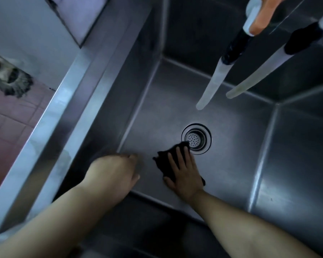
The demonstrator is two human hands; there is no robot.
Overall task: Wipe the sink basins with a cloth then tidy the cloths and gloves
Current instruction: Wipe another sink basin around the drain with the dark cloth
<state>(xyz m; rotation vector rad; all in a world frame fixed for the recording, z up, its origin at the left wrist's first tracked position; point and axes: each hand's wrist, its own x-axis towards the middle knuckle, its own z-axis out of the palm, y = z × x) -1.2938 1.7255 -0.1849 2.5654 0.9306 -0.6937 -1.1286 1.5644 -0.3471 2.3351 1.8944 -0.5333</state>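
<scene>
Head view, steeply downward (close), over sink basin (231, 164)

In the basin (231, 164), the cloth (168, 157) lies under my right hand (183, 174), the drain (196, 139) at its one o'clock.

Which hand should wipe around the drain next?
Right. The right hand already presses the dark cloth flat on the basin floor, and the cloth's edge reaches the drain strainer. The left hand rests bare near the left wall, farther from the drain.
</scene>
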